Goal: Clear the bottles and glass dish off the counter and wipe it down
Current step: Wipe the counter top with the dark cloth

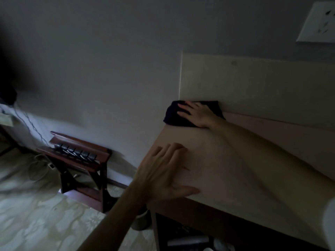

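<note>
Two hands are on the pale surface in dim light; the right hand lies flat on a dark cloth, fingers straight and spread, pressing the cloth down at the far left corner of the surface, hard against the cream back panel that rises behind it; the cloth is bunched under the palm and sticks out on both sides of the hand, one edge reaching the corner of the surface; the left hand rests near the left front edge, fingers straight and close together, thumb stretched out along the front edge, holding nothing; both hands are thus flat and released rather than clenched, the right one pushing the cloth, the left one only bearing on the bare top; the two forearms run back toward the camera, the right arm crossing the surface diagonally; the bottles and the glass dish cannot be made out on the visible part of the surface; to the left, on the patterned floor, stands a small dark wooden stand against the grey wall, with cables beside it; a white wall socket sits high at the upper right; under the surface a dark shelf holds blurred things that cannot be told apart.
</note>
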Demonstrator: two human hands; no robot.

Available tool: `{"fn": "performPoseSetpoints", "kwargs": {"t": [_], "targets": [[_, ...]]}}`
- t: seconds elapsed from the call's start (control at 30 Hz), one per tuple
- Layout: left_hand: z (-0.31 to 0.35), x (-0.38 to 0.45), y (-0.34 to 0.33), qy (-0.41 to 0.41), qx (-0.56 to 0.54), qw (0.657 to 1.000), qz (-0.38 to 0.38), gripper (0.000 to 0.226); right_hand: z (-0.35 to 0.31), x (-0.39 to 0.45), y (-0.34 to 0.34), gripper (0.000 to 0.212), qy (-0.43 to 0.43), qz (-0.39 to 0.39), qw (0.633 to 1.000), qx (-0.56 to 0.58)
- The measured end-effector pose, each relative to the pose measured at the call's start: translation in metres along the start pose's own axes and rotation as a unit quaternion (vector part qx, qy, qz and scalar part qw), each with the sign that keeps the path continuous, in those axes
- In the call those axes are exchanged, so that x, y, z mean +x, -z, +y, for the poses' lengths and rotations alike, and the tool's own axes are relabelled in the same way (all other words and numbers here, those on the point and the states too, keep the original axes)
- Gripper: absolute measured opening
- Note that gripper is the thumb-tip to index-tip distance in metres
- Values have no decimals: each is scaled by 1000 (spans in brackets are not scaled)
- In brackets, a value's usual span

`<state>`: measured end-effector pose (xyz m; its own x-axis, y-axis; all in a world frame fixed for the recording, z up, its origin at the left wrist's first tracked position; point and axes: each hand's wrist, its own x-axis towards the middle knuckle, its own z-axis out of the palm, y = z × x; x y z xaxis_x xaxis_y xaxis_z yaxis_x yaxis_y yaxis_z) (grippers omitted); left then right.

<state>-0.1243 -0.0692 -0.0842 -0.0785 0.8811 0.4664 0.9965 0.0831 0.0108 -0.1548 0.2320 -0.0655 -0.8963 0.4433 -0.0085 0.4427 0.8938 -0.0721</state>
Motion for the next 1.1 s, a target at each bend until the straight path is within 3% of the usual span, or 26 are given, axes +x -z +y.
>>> {"fn": "performPoseSetpoints", "kwargs": {"t": [0.17,0.37,0.53,0.67,0.93,1.1], "targets": [[7,1,4,51,-12,999,6,115,-13,-56,4,73,-3,-1,1000,23],[12,-2,7,36,-29,999,24,120,-17,-217,0,70,5,8,1000,17],[21,-5,14,-35,-86,996,-6,100,-22,-297,-4,69,-6,19,1000,8],[46,10,10,-87,-102,991,-16,88,-8,-273,-1,66,-13,1,1000,21],[39,22,-16,-71,-20,997,-16,83,75,-123,8,67,-106,-2,994,19],[38,22,-17,-79,-9,997,-13,80,89,-101,10,69,-116,-10,993,10]]}}
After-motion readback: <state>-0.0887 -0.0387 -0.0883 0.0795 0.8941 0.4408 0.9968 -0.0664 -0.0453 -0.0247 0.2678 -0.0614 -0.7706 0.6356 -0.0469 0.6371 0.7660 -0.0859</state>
